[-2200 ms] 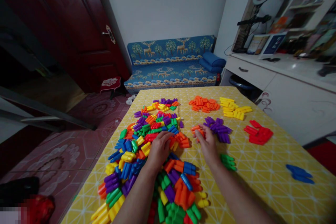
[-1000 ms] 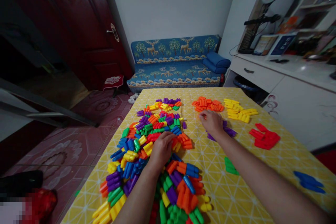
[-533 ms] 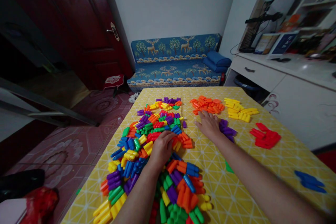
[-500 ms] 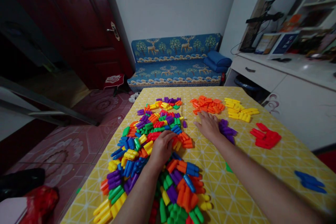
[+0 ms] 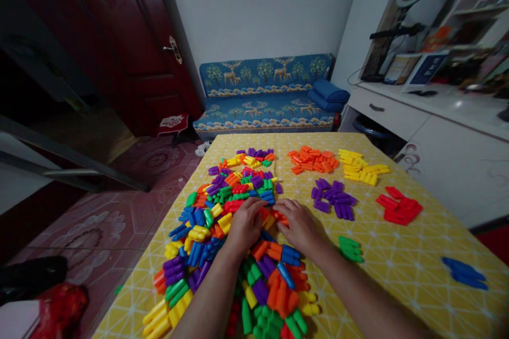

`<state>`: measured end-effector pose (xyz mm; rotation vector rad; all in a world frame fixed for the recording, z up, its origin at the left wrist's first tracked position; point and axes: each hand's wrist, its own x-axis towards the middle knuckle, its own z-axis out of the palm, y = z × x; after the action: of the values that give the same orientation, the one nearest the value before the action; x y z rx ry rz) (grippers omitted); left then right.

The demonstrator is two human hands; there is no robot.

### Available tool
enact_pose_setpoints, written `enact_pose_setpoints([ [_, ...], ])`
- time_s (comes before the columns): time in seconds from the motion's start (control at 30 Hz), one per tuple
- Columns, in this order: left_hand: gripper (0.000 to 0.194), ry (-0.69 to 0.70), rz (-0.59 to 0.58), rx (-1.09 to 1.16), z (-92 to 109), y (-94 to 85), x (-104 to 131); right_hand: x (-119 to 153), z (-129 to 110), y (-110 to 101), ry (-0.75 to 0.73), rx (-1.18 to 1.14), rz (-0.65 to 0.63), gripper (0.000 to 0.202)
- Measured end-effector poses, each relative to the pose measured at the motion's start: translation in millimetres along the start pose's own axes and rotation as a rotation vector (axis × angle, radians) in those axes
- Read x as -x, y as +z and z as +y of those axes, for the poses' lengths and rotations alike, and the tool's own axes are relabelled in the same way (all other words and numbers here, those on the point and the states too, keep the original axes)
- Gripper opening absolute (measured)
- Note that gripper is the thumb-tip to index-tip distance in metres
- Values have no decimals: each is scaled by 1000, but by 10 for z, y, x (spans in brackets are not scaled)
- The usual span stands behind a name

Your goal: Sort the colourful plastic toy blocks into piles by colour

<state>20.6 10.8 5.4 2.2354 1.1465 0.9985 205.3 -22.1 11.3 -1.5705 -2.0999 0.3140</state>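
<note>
A large mixed pile of plastic building blocks (image 5: 199, 233) in several colours covers the left half of the table. My left hand (image 5: 246, 225) rests on this pile with its fingers curled together; what they hold, if anything, is hidden. At the pile's right edge, my right hand (image 5: 297, 226) bends its fingers and thumb around an orange block (image 5: 281, 217). The fingertips of both hands are close to each other. Single-colour groups lie to the right: orange blocks (image 5: 312, 160), purple blocks (image 5: 334, 198), yellow blocks (image 5: 361, 167), red blocks (image 5: 398, 205), green blocks (image 5: 350, 249) and blue blocks (image 5: 464, 273).
A yellow patterned cloth (image 5: 382, 286) covers the table. Beyond its far edge stands a blue sofa (image 5: 264, 100), with a dark red door (image 5: 135, 53) to the left. A white cabinet (image 5: 449, 143) stands along the right side. A small red stool (image 5: 173, 124) is by the door.
My right hand has moved left and nearer, from beside the orange group to the mixed pile, uncovering the purple and green groups. My left hand has stayed nearly in place.
</note>
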Motion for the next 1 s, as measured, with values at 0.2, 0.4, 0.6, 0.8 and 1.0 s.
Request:
enact_pose_setpoints([
  [0.2, 42, -3, 7, 2, -4, 1, 3, -66, 157, 42, 118, -150, 127, 14],
  [0.4, 41, -4, 1, -9, -7, -5, 1, -450, 584, -228, 206, -39, 237, 18],
  [0.6, 43, -9, -4, -12, -12, -1, -3, -895, 1012, -475, 356, 269, 77, 22],
  [0.8, 42, -6, -5, -15, -13, -1, -7, -776, 971, -379, 258, 355, 110, 23],
  [1.0, 41, -14, -11, -20, -13, 0, 3, -711, 785, -238, 205, 432, -25, 37],
])
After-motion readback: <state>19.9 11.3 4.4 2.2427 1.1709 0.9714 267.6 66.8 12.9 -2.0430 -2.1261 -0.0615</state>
